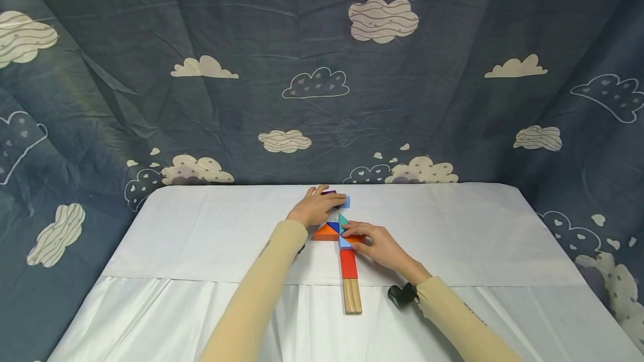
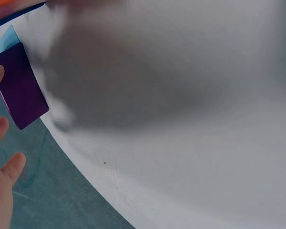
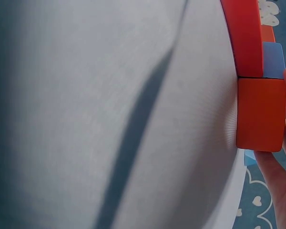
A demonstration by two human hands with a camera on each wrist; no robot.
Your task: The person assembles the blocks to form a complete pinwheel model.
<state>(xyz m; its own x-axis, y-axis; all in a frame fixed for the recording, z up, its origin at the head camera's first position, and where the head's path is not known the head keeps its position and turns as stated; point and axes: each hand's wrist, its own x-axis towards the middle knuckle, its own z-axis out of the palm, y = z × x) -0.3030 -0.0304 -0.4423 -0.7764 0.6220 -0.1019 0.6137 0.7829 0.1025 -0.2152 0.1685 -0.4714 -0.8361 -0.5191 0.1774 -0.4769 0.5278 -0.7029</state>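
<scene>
At the far end of a row of colored blocks, my left hand (image 1: 316, 205) has its fingers at a purple block (image 2: 24, 88); part of that grip is hidden. A light blue block (image 1: 346, 201) sits by those fingertips. My right hand (image 1: 376, 246) holds an orange block (image 3: 261, 114) between thumb and fingers, against the middle of the row. There, a teal triangle block (image 1: 342, 220), a dark blue triangle block (image 1: 333, 226), a second orange block (image 1: 326, 233) and a lighter blue block (image 1: 344, 243) lie close together.
Toward me, a red block (image 1: 348, 263) and a bare wood block (image 1: 352, 296) continue the row. All lie on a white cloth-covered table (image 1: 453, 233). A dark curtain with cloud prints (image 1: 322, 122) hangs behind the far edge.
</scene>
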